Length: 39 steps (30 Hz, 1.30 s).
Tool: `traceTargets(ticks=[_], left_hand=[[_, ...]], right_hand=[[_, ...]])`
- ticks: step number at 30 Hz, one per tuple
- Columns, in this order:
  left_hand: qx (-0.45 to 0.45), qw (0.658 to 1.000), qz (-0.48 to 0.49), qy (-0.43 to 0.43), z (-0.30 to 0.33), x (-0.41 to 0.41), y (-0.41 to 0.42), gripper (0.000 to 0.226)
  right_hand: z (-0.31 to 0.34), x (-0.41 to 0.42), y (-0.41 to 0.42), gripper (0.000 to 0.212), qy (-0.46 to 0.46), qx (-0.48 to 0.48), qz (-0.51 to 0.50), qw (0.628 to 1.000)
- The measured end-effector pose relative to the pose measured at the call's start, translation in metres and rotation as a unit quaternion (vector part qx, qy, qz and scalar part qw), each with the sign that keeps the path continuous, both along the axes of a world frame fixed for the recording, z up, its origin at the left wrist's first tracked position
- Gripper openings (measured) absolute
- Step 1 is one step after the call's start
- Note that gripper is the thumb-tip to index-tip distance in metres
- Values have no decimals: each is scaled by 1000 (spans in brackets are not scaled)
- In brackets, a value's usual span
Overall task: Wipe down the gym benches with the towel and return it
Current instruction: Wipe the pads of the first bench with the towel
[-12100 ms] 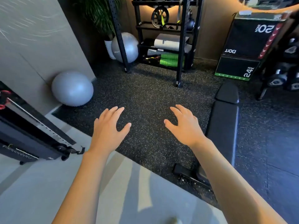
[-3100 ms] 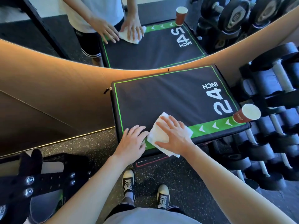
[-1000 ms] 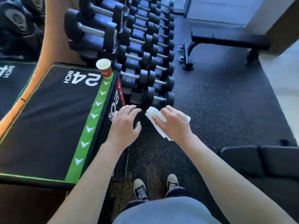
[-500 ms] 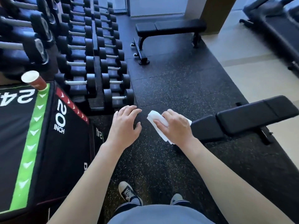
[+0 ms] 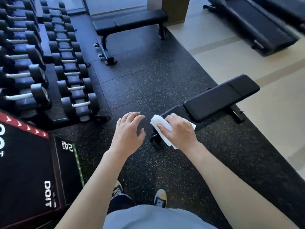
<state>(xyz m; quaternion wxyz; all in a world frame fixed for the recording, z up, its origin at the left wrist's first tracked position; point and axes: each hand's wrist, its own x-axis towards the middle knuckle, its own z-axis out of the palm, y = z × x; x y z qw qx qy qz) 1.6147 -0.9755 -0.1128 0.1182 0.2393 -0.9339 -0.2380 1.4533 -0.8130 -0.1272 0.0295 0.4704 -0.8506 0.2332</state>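
So the right hand [image 5: 179,132] has its fingers curled round the folded white towel [image 5: 160,125], carrying it in the air just short of the near bench [image 5: 221,98]. That bench lies ahead and to the right of the towel, its long axis running away up and to the right, and the right hand is clearly the closer one. The left hand [image 5: 129,132] hangs spread and relaxed with nothing in it, further left of the bench. A 2nd bench [image 5: 132,22] sits well beyond.
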Motion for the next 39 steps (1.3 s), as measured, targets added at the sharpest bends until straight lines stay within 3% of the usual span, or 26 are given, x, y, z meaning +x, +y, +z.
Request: traceTargets(ticks=[6, 22, 32, 39], left_hand=[[4, 998, -52, -20, -3, -54, 17, 48], [31, 987, -156, 27, -8, -205, -45, 48], [19, 993, -111, 21, -11, -247, -62, 48], [9, 1000, -29, 5, -17, -277, -36, 49]], right_hand=[[-6, -41, 25, 36, -5, -10, -42, 999], [19, -143, -2, 38, 10, 34, -172, 984], [16, -203, -16, 36, 21, 39, -146, 988], [1, -271, -9, 48, 9, 19, -70, 997]])
